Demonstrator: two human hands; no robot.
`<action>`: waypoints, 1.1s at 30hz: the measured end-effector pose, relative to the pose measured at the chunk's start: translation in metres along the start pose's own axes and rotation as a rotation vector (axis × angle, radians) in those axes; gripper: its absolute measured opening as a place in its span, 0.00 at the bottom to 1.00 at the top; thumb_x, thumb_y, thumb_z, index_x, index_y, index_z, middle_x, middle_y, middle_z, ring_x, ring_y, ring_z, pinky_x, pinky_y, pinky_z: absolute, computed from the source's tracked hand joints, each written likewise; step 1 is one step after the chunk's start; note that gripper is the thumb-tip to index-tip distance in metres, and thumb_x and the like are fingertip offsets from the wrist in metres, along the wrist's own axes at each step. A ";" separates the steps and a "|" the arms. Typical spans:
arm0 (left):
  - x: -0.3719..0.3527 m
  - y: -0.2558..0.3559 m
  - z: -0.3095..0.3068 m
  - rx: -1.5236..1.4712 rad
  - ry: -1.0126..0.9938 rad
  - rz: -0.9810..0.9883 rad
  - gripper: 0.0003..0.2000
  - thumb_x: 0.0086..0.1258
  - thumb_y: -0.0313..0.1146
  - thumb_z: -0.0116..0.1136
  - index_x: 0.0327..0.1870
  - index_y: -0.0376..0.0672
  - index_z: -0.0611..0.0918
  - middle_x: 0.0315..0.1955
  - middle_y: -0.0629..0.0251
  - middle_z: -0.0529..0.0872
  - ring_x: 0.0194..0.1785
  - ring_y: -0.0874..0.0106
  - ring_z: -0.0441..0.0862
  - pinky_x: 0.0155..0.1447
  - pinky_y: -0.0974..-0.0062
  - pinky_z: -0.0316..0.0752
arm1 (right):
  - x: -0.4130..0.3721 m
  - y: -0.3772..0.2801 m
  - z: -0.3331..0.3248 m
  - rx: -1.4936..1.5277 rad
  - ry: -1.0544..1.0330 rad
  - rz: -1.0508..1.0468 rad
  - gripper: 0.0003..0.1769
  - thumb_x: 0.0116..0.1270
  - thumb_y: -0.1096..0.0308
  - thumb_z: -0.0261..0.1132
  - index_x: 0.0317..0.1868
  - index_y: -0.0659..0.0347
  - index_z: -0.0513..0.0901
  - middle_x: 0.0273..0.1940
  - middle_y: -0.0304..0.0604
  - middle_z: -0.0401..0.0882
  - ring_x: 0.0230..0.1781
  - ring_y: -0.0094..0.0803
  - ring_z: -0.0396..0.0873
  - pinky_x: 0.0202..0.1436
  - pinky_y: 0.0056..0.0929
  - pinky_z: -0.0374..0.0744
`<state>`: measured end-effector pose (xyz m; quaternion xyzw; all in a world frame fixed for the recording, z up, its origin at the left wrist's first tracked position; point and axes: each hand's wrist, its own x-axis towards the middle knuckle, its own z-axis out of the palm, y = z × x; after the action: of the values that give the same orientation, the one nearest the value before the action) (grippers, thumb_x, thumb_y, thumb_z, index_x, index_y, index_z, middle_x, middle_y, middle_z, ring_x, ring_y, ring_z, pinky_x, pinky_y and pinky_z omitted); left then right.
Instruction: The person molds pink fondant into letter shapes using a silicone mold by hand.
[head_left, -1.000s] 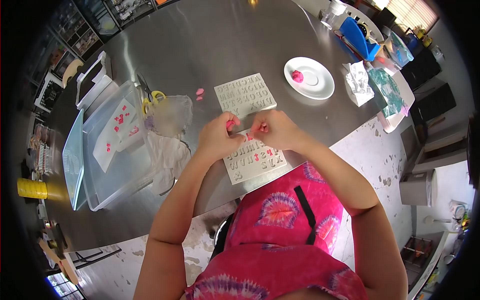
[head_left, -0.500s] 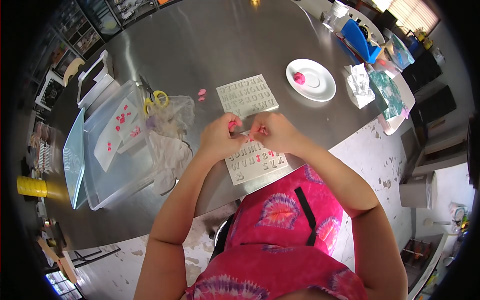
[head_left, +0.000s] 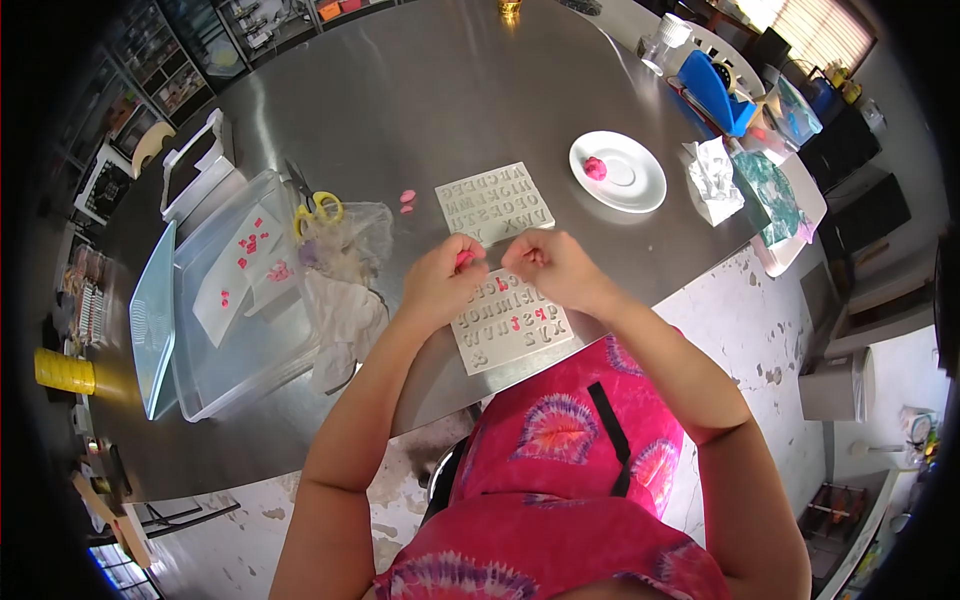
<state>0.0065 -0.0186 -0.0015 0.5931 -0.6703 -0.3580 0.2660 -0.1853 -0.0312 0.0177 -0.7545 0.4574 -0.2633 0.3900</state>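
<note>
My left hand (head_left: 440,285) is closed around a lump of pink dough (head_left: 464,260), which shows between thumb and fingers. Just right of it, my right hand (head_left: 562,272) has its fingers curled together in a pinch; what sits in them I cannot tell. Both hands hover over the top edge of a pale mold with lowercase letters (head_left: 515,345), and partly hide it. Several of its letter hollows hold pink dough. Beyond the hands lies a second pale mold with capital letters (head_left: 492,198), its hollows unfilled where visible.
Two small pink pieces (head_left: 407,202) lie left of the molds. A white saucer (head_left: 640,185) carries a pink lump (head_left: 594,168). Leftward are yellow-handled scissors (head_left: 318,213), a plastic bag (head_left: 360,240), a crumpled cloth (head_left: 340,325) and a clear bin (head_left: 225,375) holding paper with pink bits.
My right hand's fingers have drawn slightly away from the lowercase mold, uncovering more pink-filled letters. My left hand keeps its pink dough. The view has shifted a little.
</note>
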 end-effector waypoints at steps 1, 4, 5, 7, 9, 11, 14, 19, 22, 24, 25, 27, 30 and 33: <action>0.000 -0.001 0.000 -0.095 0.040 0.014 0.11 0.59 0.34 0.57 0.43 0.44 0.77 0.27 0.67 0.79 0.29 0.70 0.79 0.38 0.72 0.72 | 0.003 0.003 -0.003 0.114 0.011 0.092 0.05 0.62 0.74 0.64 0.35 0.68 0.81 0.29 0.40 0.81 0.27 0.24 0.77 0.33 0.25 0.77; -0.001 -0.003 0.004 -0.187 0.148 0.140 0.14 0.67 0.32 0.48 0.53 0.44 0.73 0.27 0.65 0.79 0.31 0.68 0.79 0.40 0.72 0.72 | 0.006 0.006 -0.002 0.224 0.046 0.104 0.08 0.62 0.70 0.66 0.37 0.67 0.82 0.31 0.41 0.83 0.30 0.22 0.79 0.35 0.24 0.78; -0.003 -0.003 0.007 -0.189 0.211 0.241 0.16 0.70 0.30 0.44 0.59 0.45 0.69 0.27 0.64 0.79 0.32 0.67 0.79 0.41 0.71 0.72 | 0.006 0.006 -0.001 0.222 0.063 0.035 0.11 0.60 0.67 0.69 0.38 0.66 0.83 0.32 0.43 0.84 0.32 0.25 0.82 0.36 0.26 0.79; -0.005 0.002 0.007 -0.253 0.185 0.286 0.19 0.70 0.30 0.44 0.62 0.44 0.64 0.28 0.63 0.79 0.32 0.68 0.79 0.42 0.72 0.72 | 0.006 -0.005 0.001 0.239 0.081 0.001 0.11 0.59 0.68 0.70 0.38 0.66 0.84 0.31 0.43 0.84 0.31 0.26 0.82 0.35 0.25 0.79; -0.006 0.003 0.010 -0.316 0.155 0.323 0.22 0.71 0.30 0.43 0.66 0.43 0.59 0.29 0.63 0.79 0.33 0.68 0.79 0.43 0.72 0.72 | 0.006 -0.012 0.004 0.261 0.096 -0.029 0.11 0.58 0.68 0.70 0.38 0.66 0.84 0.31 0.43 0.84 0.30 0.26 0.82 0.34 0.25 0.79; -0.004 -0.002 0.015 -0.449 0.152 0.395 0.23 0.73 0.29 0.41 0.67 0.39 0.55 0.29 0.63 0.79 0.33 0.71 0.77 0.44 0.73 0.71 | 0.007 -0.015 0.005 0.169 0.131 -0.193 0.09 0.56 0.71 0.70 0.35 0.67 0.84 0.30 0.44 0.83 0.27 0.26 0.82 0.30 0.24 0.79; -0.003 -0.005 0.017 -0.441 0.147 0.435 0.22 0.74 0.29 0.40 0.67 0.38 0.55 0.28 0.63 0.79 0.33 0.73 0.76 0.45 0.74 0.71 | 0.003 -0.024 0.006 0.165 0.180 -0.209 0.06 0.55 0.73 0.69 0.33 0.66 0.85 0.29 0.44 0.83 0.24 0.27 0.81 0.27 0.24 0.78; -0.001 -0.002 0.018 -0.469 0.125 0.413 0.19 0.71 0.28 0.48 0.62 0.38 0.64 0.28 0.64 0.80 0.31 0.75 0.77 0.42 0.76 0.72 | 0.002 -0.021 -0.002 0.103 0.202 -0.234 0.05 0.54 0.76 0.67 0.32 0.64 0.86 0.28 0.44 0.83 0.24 0.27 0.81 0.27 0.24 0.78; -0.004 0.002 0.013 -0.467 0.122 0.339 0.14 0.69 0.27 0.53 0.55 0.37 0.73 0.28 0.65 0.80 0.32 0.76 0.77 0.40 0.77 0.72 | -0.001 -0.021 -0.012 0.118 0.115 -0.107 0.06 0.53 0.76 0.67 0.33 0.64 0.86 0.29 0.46 0.84 0.25 0.28 0.81 0.30 0.25 0.79; -0.007 0.006 0.008 -0.384 0.091 0.286 0.12 0.68 0.25 0.55 0.50 0.37 0.76 0.28 0.66 0.80 0.33 0.77 0.77 0.40 0.78 0.73 | -0.002 -0.019 -0.016 0.115 0.040 0.000 0.06 0.53 0.76 0.66 0.33 0.64 0.86 0.29 0.47 0.84 0.26 0.29 0.82 0.33 0.26 0.79; -0.006 0.006 0.007 -0.197 0.105 0.384 0.10 0.66 0.25 0.56 0.47 0.36 0.78 0.29 0.64 0.81 0.32 0.75 0.78 0.38 0.77 0.73 | -0.002 -0.017 -0.017 0.053 0.010 -0.011 0.07 0.53 0.75 0.67 0.34 0.64 0.86 0.30 0.48 0.85 0.27 0.30 0.82 0.35 0.27 0.80; -0.004 0.004 0.006 -0.010 0.119 0.477 0.09 0.64 0.24 0.57 0.44 0.36 0.79 0.30 0.62 0.82 0.30 0.73 0.79 0.36 0.77 0.74 | -0.002 -0.013 -0.017 -0.010 -0.022 -0.022 0.07 0.54 0.73 0.67 0.34 0.64 0.86 0.30 0.48 0.85 0.28 0.31 0.82 0.37 0.28 0.80; -0.002 -0.001 0.008 0.084 0.126 0.594 0.10 0.61 0.23 0.59 0.44 0.37 0.79 0.32 0.60 0.84 0.32 0.70 0.81 0.37 0.75 0.76 | -0.001 -0.011 -0.016 -0.033 -0.055 0.014 0.08 0.54 0.71 0.68 0.34 0.65 0.86 0.29 0.48 0.85 0.30 0.32 0.83 0.38 0.29 0.80; -0.002 -0.001 0.011 -0.115 0.103 0.503 0.09 0.61 0.28 0.59 0.42 0.41 0.79 0.34 0.61 0.85 0.34 0.64 0.82 0.39 0.68 0.77 | 0.002 -0.015 -0.017 -0.061 -0.051 0.091 0.09 0.52 0.69 0.70 0.32 0.65 0.86 0.29 0.49 0.84 0.29 0.32 0.83 0.37 0.30 0.80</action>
<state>-0.0007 -0.0145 -0.0088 0.4093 -0.7607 -0.2876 0.4136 -0.1899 -0.0347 0.0391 -0.7509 0.4889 -0.2122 0.3900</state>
